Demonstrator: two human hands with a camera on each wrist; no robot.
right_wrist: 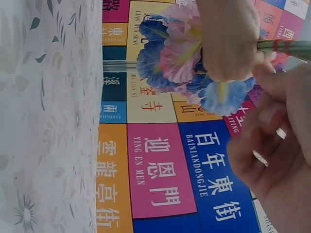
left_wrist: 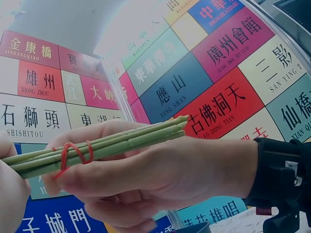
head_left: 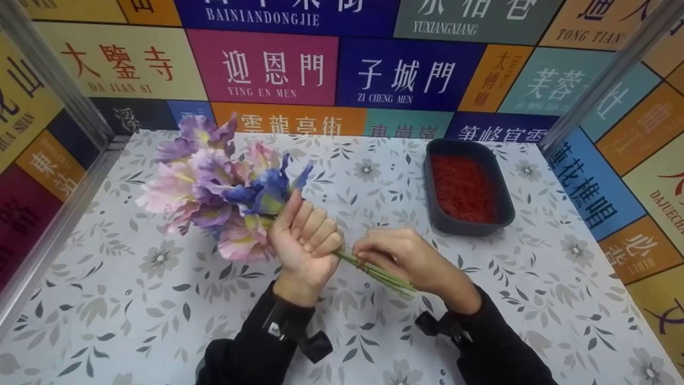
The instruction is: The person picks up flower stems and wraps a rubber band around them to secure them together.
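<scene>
My left hand (head_left: 307, 240) grips the green stems (head_left: 393, 280) of a bunch of artificial flowers (head_left: 208, 182) in pink, purple and blue. The blooms spread to the left of that fist, and the stem ends stick out to the right. A thin red rubber band (left_wrist: 77, 154) loops round the stems, as the left wrist view shows close up. At the band, my right hand (head_left: 411, 259) pinches part of it between thumb and fingers, beside the stems. In the right wrist view, its curled fingers (right_wrist: 272, 126) lie just below the banded stems.
A dark rectangular tub (head_left: 505, 211) holds a mass of thin red strands (head_left: 464, 187) at the back right. Under everything lies a white tablecloth with grey leaf patterns (head_left: 160, 310). Colourful panels with Chinese lettering (head_left: 267, 67) enclose the back and sides.
</scene>
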